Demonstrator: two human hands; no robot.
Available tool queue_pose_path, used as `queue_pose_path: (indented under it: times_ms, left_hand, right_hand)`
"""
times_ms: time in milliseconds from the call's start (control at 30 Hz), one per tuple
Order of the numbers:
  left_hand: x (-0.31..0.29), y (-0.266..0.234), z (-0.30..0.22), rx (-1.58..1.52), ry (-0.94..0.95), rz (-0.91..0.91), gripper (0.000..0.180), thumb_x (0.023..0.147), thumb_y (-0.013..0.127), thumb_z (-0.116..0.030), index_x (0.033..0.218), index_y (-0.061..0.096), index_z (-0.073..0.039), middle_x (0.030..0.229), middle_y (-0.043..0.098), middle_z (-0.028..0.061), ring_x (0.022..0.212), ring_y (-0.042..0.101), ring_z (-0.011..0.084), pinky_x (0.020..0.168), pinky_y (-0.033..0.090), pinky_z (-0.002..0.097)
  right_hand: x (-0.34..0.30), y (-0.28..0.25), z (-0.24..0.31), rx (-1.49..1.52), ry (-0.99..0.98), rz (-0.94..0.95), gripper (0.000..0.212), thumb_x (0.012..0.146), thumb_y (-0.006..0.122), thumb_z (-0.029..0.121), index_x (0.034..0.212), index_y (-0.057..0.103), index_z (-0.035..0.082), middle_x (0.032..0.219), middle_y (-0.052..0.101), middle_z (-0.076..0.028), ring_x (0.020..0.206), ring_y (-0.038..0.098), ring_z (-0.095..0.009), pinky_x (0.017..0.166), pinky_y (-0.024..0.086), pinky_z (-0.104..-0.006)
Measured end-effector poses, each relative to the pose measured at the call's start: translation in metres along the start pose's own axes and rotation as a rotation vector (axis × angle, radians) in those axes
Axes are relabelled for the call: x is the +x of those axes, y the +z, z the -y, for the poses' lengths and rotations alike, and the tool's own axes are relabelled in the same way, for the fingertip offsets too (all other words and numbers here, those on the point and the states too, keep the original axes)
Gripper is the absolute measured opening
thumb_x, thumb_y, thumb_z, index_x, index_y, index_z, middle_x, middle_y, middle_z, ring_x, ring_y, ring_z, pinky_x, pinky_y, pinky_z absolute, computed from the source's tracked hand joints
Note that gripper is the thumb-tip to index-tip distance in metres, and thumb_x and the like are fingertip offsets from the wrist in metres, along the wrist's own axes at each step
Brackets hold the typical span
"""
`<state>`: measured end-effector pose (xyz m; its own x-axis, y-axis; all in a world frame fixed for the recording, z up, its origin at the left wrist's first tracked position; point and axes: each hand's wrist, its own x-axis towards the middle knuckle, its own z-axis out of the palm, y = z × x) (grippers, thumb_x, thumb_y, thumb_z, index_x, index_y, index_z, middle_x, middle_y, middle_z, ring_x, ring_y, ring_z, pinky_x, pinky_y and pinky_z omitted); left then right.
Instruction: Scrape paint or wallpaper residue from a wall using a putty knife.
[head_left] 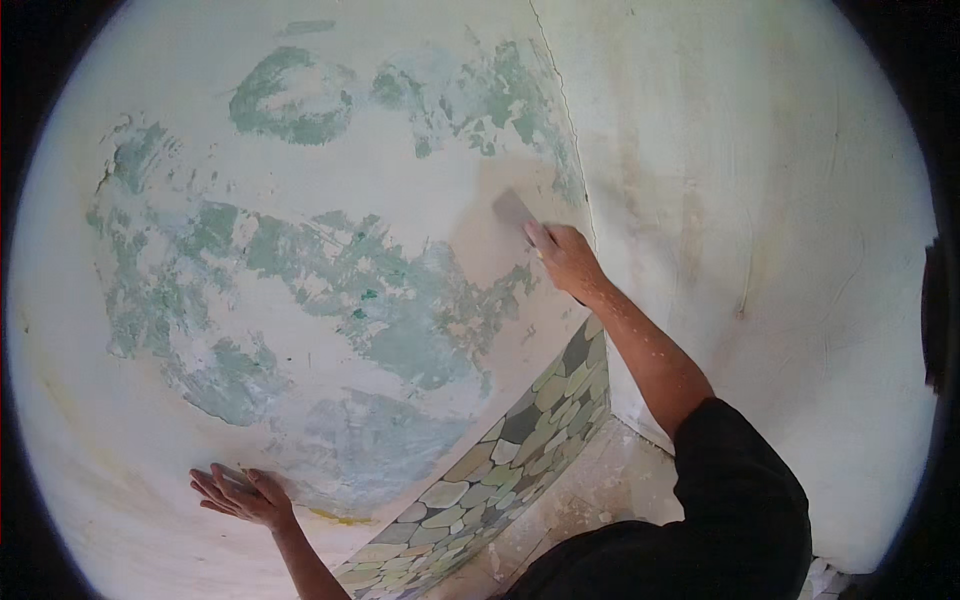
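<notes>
My right hand is closed round a putty knife, its wide blade blurred and lying at the wall. Only a yellowish bit of the handle shows beside the fingers. Around the blade the wall has a damp-looking beige patch. Lower left, my left hand is held up with its fingers stretched out. Between its thumb and fingers sits a flat grey piece, too partly covered to name. Green old paint shows through white filler in ragged patches over the wall between my hands.
A crack runs down the corner where a second stained, pale wall meets this one. Below, a band of stone-patterned tiles edges the wall's foot. The floor beyond it is spattered white.
</notes>
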<state>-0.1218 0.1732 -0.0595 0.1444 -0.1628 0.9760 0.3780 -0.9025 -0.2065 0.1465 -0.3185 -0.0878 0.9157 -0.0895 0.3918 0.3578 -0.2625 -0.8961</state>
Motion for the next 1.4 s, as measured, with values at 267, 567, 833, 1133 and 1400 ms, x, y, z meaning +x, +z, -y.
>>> queue_pose_path:
  times_ms: [267, 567, 833, 1133, 1400]
  left_hand:
    - [-0.001, -0.006, 0.005, 0.023, -0.01, -0.01, 0.052, 0.097, 0.045, -0.039, 0.138, 0.043, -0.007, 0.152, 0.03, 0.0213, 0.142, 0.023, 0.0411, 0.111, 0.008, 0.0627]
    - [0.001, -0.005, 0.0, -0.009, -0.005, 0.006, 0.051, 0.096, 0.046, -0.038, 0.137, 0.045, -0.006, 0.151, 0.031, 0.0213, 0.142, 0.023, 0.0405, 0.113, 0.008, 0.0599]
    - [0.001, -0.008, 0.003, -0.016, -0.001, -0.003, 0.052, 0.096, 0.048, -0.037, 0.137, 0.045, -0.006, 0.151, 0.032, 0.0217, 0.142, 0.024, 0.0405, 0.113, 0.008, 0.0593]
    - [0.003, -0.004, -0.003, -0.043, -0.013, -0.008, 0.051, 0.096, 0.048, -0.038, 0.136, 0.046, -0.006, 0.151, 0.032, 0.0212, 0.142, 0.024, 0.0404, 0.113, 0.007, 0.0592]
    - [0.001, -0.008, 0.002, -0.024, -0.013, 0.005, 0.051, 0.096, 0.048, -0.038, 0.136, 0.047, -0.006, 0.151, 0.032, 0.0214, 0.142, 0.024, 0.0393, 0.114, 0.008, 0.0578]
  right_hand:
    - [-0.002, 0.001, 0.04, -0.042, -0.21, 0.011, 0.052, 0.097, 0.047, 0.042, 0.073, 0.056, -0.004, 0.063, 0.052, -0.023, 0.061, 0.051, -0.039, 0.06, 0.041, -0.0443]
    - [-0.008, -0.001, 0.017, -0.139, -0.059, 0.056, 0.054, 0.096, 0.048, 0.045, 0.075, 0.057, -0.004, 0.063, 0.054, -0.019, 0.061, 0.054, -0.031, 0.062, 0.042, -0.0432]
    - [-0.007, -0.002, 0.051, -0.111, -0.147, 0.013, 0.056, 0.096, 0.048, 0.046, 0.072, 0.053, -0.004, 0.063, 0.05, -0.02, 0.06, 0.051, -0.03, 0.059, 0.04, -0.0422]
    - [-0.025, -0.005, 0.008, -0.215, -0.064, 0.048, 0.057, 0.096, 0.047, 0.047, 0.072, 0.056, -0.003, 0.058, 0.05, -0.017, 0.056, 0.051, -0.028, 0.058, 0.041, -0.0413]
    - [-0.027, 0.014, 0.026, -0.116, -0.079, 0.024, 0.056, 0.097, 0.047, 0.045, 0.069, 0.054, -0.002, 0.058, 0.05, -0.018, 0.057, 0.052, -0.031, 0.058, 0.041, -0.0428]
